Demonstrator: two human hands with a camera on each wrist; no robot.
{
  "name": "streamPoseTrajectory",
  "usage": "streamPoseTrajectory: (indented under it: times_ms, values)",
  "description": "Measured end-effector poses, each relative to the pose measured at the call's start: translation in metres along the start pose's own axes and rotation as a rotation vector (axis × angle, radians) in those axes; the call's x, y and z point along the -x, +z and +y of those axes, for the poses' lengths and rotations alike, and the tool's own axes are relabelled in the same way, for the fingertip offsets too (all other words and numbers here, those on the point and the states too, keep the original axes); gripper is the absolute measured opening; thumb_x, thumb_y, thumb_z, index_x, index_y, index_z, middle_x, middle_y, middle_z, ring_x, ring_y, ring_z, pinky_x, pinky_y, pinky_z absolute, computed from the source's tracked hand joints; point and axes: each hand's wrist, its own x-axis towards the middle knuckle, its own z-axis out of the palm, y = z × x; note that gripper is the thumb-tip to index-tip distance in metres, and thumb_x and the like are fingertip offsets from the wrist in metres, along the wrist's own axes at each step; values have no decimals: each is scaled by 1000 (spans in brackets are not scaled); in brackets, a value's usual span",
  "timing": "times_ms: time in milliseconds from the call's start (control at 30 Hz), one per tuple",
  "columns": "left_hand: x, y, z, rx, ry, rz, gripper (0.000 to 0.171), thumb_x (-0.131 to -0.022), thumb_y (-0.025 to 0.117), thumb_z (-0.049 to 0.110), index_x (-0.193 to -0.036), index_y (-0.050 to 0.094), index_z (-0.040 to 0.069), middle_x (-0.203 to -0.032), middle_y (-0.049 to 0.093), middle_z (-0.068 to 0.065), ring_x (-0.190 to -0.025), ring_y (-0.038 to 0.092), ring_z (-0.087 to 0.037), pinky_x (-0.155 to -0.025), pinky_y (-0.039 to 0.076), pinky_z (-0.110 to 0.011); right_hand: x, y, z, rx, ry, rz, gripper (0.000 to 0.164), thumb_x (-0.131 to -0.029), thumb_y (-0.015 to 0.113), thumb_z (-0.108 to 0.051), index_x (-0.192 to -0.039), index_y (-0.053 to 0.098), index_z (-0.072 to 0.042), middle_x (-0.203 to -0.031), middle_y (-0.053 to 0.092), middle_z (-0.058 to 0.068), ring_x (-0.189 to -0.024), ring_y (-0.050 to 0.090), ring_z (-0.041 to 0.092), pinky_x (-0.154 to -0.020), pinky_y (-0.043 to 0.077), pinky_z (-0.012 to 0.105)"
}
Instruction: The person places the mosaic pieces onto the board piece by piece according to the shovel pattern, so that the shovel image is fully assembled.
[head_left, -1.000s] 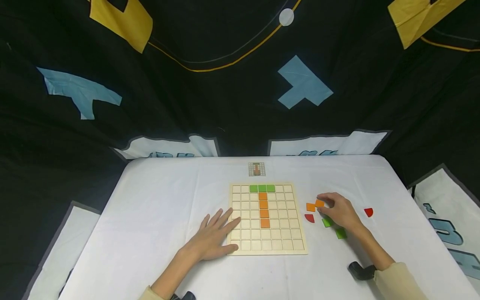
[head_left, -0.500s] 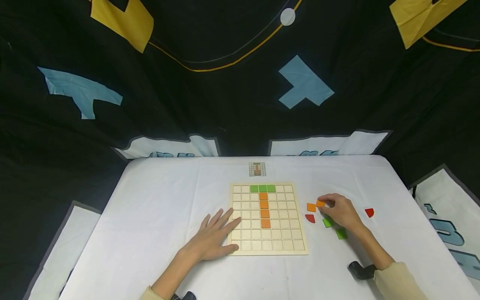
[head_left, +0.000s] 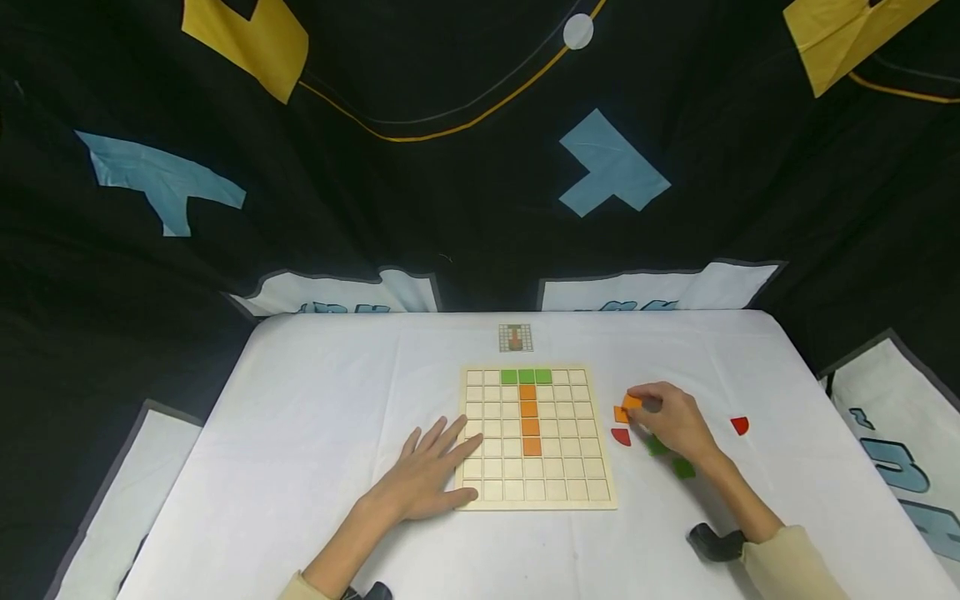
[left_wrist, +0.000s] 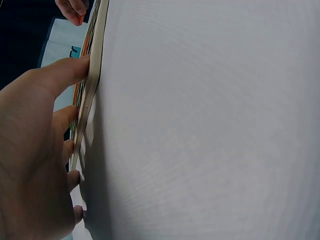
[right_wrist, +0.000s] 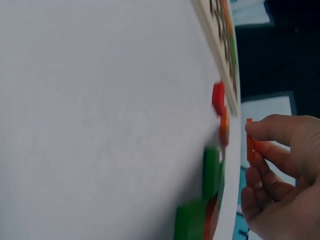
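My right hand [head_left: 675, 423] pinches an orange square tile [head_left: 632, 402] between thumb and fingertips. In the right wrist view this tile [right_wrist: 249, 140] is seen edge-on, raised off the cloth. A second orange tile [head_left: 620, 414] lies just below it, with a red rounded piece [head_left: 621, 437] nearer me. Beneath the right hand are green tiles [head_left: 683, 468], partly covered. My left hand [head_left: 420, 479] is spread, its thumb and fingers touching the left edge of a wooden grid board [head_left: 487, 492]. Three green tiles [head_left: 526, 377] form the board's top row, above an orange column [head_left: 530, 427].
A small pattern card [head_left: 515, 338] lies behind the board. Another red rounded piece [head_left: 740, 426] sits farther right. White cloth covers the table [head_left: 322, 392], and a black curtain [head_left: 420, 225] hangs behind it.
My right hand has lifted the orange tile and shifted slightly left with it, over the second orange tile. The left hand stays on the board's edge.
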Motion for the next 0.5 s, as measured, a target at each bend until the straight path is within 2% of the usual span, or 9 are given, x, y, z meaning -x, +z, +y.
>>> streamPoseTrajectory:
  times_ms: [300, 500]
  values:
    - [1, -1, 1, 7, 7, 3, 73, -94, 59, 56, -155, 39, 22, -165, 18, -8, -150, 12, -37, -115, 11, -64, 6, 17, -30, -63, -94, -56, 28, -86, 76, -6, -113, 73, -4, -112, 68, 8, -100, 64, 28, -86, 53, 46]
    - [1, -1, 1, 6, 10, 5, 73, -94, 59, 55, -155, 39, 22, -165, 18, -9, -150, 13, -37, -115, 10, -64, 10, 33, -49, -79, -184, -124, 26, -85, 77, -7, -111, 75, -7, -113, 69, 4, -109, 64, 29, -92, 51, 48]
